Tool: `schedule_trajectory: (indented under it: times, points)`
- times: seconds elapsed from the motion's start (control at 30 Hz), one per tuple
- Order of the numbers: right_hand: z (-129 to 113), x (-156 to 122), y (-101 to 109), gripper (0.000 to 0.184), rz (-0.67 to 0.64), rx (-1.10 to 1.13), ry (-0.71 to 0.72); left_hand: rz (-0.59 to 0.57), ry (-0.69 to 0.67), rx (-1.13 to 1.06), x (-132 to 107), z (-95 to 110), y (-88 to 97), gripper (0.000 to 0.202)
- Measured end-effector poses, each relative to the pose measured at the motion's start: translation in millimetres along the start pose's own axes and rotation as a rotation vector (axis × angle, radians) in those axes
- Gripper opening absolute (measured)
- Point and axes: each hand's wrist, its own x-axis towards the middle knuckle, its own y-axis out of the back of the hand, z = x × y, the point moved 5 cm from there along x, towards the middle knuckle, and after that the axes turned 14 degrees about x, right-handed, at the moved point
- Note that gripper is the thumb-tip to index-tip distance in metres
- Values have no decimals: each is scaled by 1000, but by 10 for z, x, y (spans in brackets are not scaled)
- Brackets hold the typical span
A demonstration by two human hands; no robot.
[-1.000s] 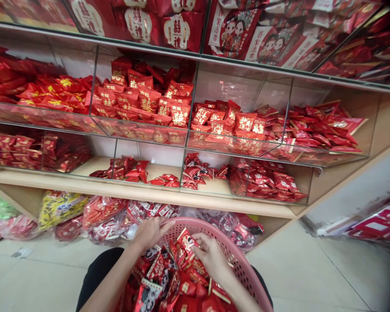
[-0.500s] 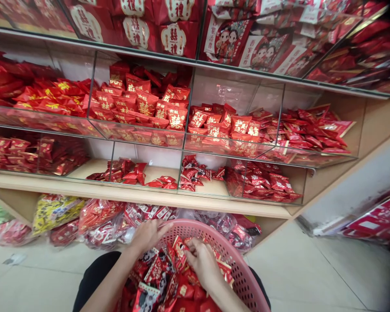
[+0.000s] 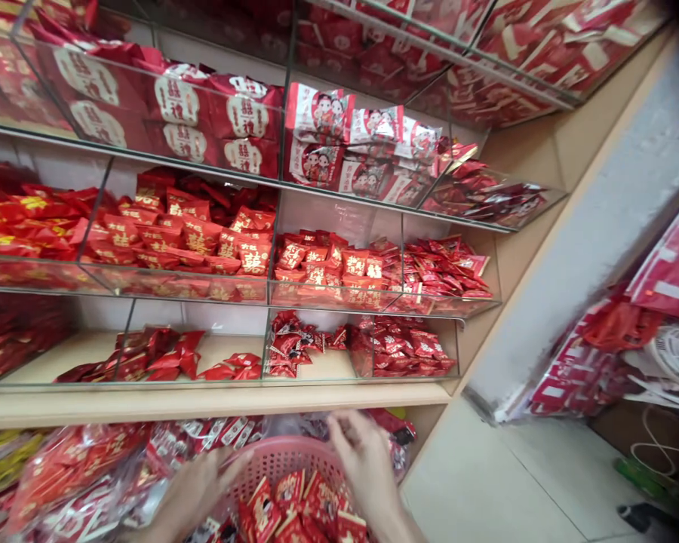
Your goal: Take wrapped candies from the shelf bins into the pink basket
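A pink perforated basket (image 3: pixel 286 456) sits low in the middle, filled with red snack packets (image 3: pixel 299 509). My left hand (image 3: pixel 195 490) rests on its left rim with the fingers curled over the edge. My right hand (image 3: pixel 362 464) hovers over the basket's far right rim, back toward me. Its fingers are bent and smeared by motion, so I cannot see whether they hold anything. Just beyond the basket is the lowest glass bin (image 3: pixel 294 343), which holds a small heap of red and black packets.
Glass-fronted shelves (image 3: pixel 249 279) full of red packets rise ahead on a wooden ledge (image 3: pixel 204 400). Clear bags of sweets (image 3: pixel 73 475) lie on the floor at the left. At the right are a white wall corner (image 3: pixel 543 302), tiled floor (image 3: pixel 503 490) and red packaging (image 3: pixel 588 354).
The view has swung up and to the right. My right hand has come up out of the packets to the basket's far rim. My left hand stays at the left rim.
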Motion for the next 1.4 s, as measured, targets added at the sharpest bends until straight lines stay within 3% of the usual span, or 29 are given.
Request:
schedule_trajectory:
  times: [0.2,0.3,0.37,0.47,0.6,0.73,0.83,1.1,1.27,1.4]
  points:
    - [-811,766,1097,22,328,-232,324,6,14,-11,-1,-6,2,52]
    - [-1065,1248,1485,21,420,-424,411,16,43,-32,-18,6,42,52]
    - [-1126,1580,1632,18,422,-601,371,25,50,-39,-30,19,74,51]
    - [-1081,1988,1754,22,410,-772,139,22,53,-52,-40,27,97,51]
    - [-994,2240,1773,32,456,-825,-136,16,43,-67,-37,22,76,53]
    - [-938,2318,1755,23,530,-788,-184,32,54,-54,-44,11,74,53]
    - [-853,2369,1796,15,556,-569,-139,30,47,-53,-63,27,105,53]
    - [-920,2358,1877,24,439,-198,30,25,30,-53,-75,59,149,52]
    - [-1086,1809,1887,24,477,19,195,25,37,-36,-62,35,116,55]
    - [-1037,1173,1711,25,449,172,327,39,23,-56,-50,33,88,57]
